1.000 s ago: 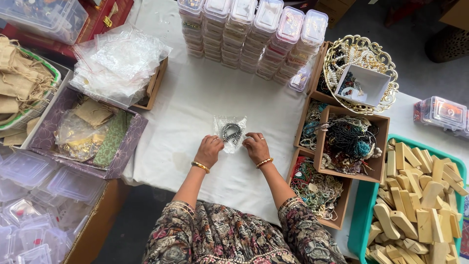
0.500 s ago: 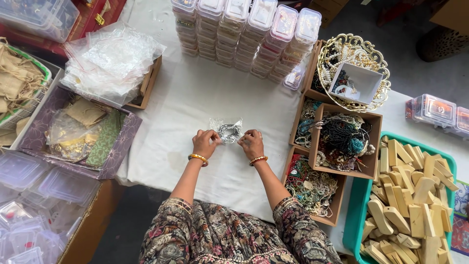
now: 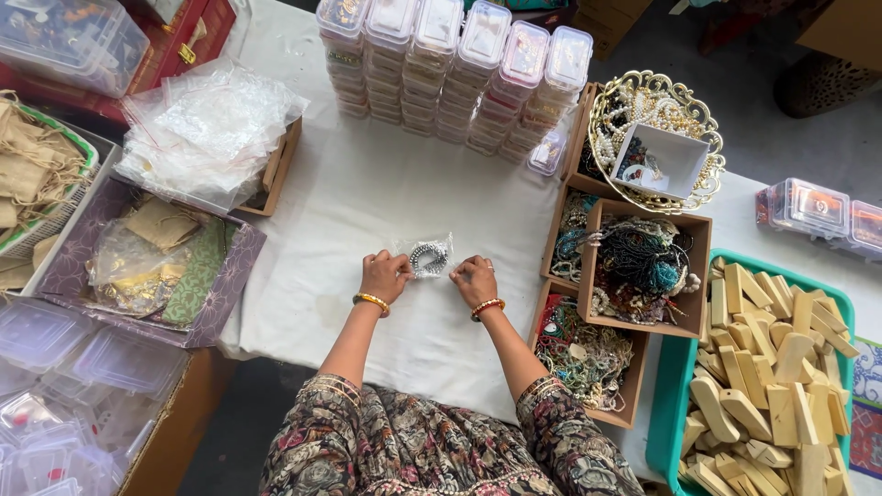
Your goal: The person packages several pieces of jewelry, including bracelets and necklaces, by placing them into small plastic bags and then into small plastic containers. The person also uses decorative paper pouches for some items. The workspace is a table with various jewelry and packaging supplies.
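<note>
1. Head view, centre: small clear plastic pouch (image 3: 427, 256) with a coiled silver bead bracelet (image 3: 428, 258) inside, lying on the white tablecloth (image 3: 367, 193), pinched at both ends.
2. Left hand (image 3: 384, 275): fingers closed on the pouch's left edge; gold bangle on the wrist.
3. Right hand (image 3: 474, 279): fingers closed on the pouch's right edge; orange-gold bangle on the wrist.
4. Far edge of the cloth: rows of stacked clear lidded boxes (image 3: 455, 69), small and rectangular, coloured contents faintly visible; pink-tinted labels on some lids, too small to read.
5. Far left: heap of empty clear zip bags (image 3: 207, 124) piled over a shallow wooden tray (image 3: 280, 170).
6. Left, nearer: purple patterned box (image 3: 69, 253) holding tan cloth pouches, a green fabric piece and a bagged gold item.
7. Bottom left: empty clear plastic cases (image 3: 64, 367), loosely piled.
8. Right of the hands: brown cardboard trays (image 3: 698, 276) full of tangled bead strings, teal and dark.
9. Far right: gold wire basket (image 3: 643, 92) with pearl strands and a small white open box (image 3: 675, 156).
10. Bottom right: teal bin (image 3: 675, 386) packed with pale wooden blocks (image 3: 781, 377).
</note>
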